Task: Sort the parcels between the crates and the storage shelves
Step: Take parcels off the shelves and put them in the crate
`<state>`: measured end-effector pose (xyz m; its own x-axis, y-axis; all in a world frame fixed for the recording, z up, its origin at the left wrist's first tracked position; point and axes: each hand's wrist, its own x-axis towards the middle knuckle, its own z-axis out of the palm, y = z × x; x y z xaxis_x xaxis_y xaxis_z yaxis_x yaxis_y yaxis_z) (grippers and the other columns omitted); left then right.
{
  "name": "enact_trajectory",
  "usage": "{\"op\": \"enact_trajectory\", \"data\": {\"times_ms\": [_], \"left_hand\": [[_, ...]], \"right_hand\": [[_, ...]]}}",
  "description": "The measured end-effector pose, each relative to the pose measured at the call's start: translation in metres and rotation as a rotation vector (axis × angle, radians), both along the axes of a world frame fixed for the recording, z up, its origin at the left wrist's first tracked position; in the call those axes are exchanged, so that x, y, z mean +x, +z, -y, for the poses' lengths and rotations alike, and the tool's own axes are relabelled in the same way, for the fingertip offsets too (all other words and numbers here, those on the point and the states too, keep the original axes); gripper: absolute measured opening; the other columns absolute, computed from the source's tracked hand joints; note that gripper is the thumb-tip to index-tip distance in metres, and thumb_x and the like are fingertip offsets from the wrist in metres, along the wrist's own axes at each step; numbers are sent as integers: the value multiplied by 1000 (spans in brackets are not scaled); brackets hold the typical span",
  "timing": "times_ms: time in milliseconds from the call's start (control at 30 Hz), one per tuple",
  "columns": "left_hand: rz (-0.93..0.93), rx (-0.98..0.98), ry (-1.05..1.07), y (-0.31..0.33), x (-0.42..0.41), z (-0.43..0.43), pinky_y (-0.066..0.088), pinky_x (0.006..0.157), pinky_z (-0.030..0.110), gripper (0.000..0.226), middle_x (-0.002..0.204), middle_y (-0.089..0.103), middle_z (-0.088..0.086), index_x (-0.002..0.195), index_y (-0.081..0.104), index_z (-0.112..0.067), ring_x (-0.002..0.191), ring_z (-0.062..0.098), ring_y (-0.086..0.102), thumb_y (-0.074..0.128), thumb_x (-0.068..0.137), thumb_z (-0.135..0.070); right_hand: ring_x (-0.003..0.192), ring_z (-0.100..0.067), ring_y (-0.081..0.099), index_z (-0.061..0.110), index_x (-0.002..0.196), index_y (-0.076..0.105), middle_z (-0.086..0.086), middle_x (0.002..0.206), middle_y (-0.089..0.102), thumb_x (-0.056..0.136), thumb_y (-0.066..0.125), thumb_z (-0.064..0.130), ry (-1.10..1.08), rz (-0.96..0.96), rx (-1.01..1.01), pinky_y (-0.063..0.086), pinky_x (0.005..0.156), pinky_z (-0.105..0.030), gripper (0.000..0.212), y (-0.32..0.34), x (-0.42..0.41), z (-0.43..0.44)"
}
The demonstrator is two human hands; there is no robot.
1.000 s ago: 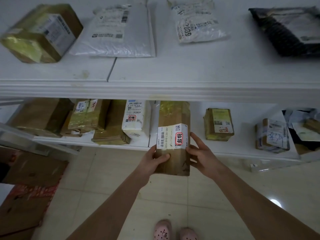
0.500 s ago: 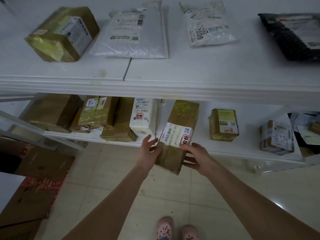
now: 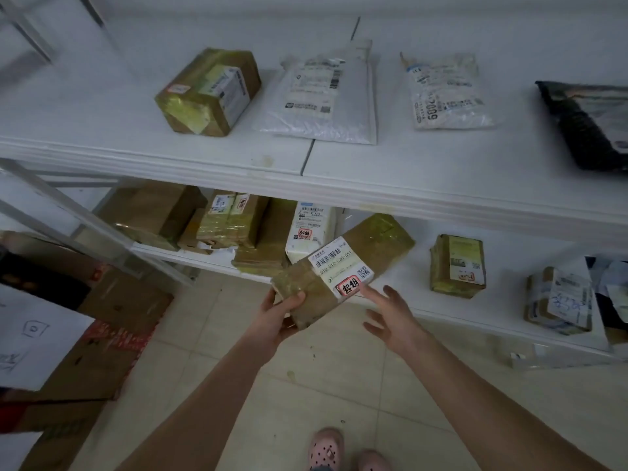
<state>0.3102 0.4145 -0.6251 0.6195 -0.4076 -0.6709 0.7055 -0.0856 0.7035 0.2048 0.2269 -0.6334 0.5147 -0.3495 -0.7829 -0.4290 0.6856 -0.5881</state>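
The left hand (image 3: 278,321) grips the near end of a long brown parcel (image 3: 373,246), which is tilted with its far end over the lower shelf (image 3: 503,300). The right hand (image 3: 394,317) hovers with fingers spread just right of that parcel, index finger by its white label (image 3: 339,266). Left of the parcel stands a white box (image 3: 311,232). Right of it, well apart, sits a small taped box (image 3: 457,266), and above it runs the upper shelf (image 3: 407,171).

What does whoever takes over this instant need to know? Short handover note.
Left hand: grips near end of the long taped cardboard box.
Right hand: open, fingers spread beside the box's label; contact unclear.
Box: tilted, far end over the lower shelf, between a white carton and a small taped box.
Done: parcels already lie on the upper shelf and the lower one.
Left: seat this box on the shelf, let go, fetch the next parcel.
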Motion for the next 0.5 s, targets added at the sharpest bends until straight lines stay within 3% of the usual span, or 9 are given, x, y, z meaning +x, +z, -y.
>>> {"op": "enact_trajectory", "data": {"times_ms": [67,133,267,433,500], "left_hand": [[25,42,30,17,8,-24,58,76,39,77,110,70,-1,130,52,-30,98,27,69,81,60,-27],[52,84,44,33,15,-46,57,77,39,78,111,69,0,132,49,-29,98,26,68,81,60,-29],[108,114,87,61,17,-95,58,65,32,60,112,70,-1,130,55,-29,94,20,69,76,73,-29],[158,149,289,85,13,-157,57,59,29,20,94,73,-7,102,63,-37,81,14,71,70,84,-31],[157,147,350,92,12,-184,56,57,28,14,85,74,-10,94,63,-37,75,13,72,71,83,-32]], "right_hand": [[126,-28,46,32,150,20,-4,149,36,79,76,38,-110,6,-69,48,95,-42,91,13,0,11],[125,-29,46,37,149,23,0,147,38,82,72,40,-115,30,-113,47,97,-44,83,29,4,16],[106,-28,60,28,128,55,4,114,58,87,67,34,6,99,-103,53,83,-36,43,56,19,-5],[86,-17,60,21,115,62,0,103,56,86,69,26,96,135,-90,56,74,-32,30,82,43,-63],[85,-16,59,20,114,61,-1,102,57,86,69,24,107,131,-74,58,67,-31,29,91,55,-89]]}}
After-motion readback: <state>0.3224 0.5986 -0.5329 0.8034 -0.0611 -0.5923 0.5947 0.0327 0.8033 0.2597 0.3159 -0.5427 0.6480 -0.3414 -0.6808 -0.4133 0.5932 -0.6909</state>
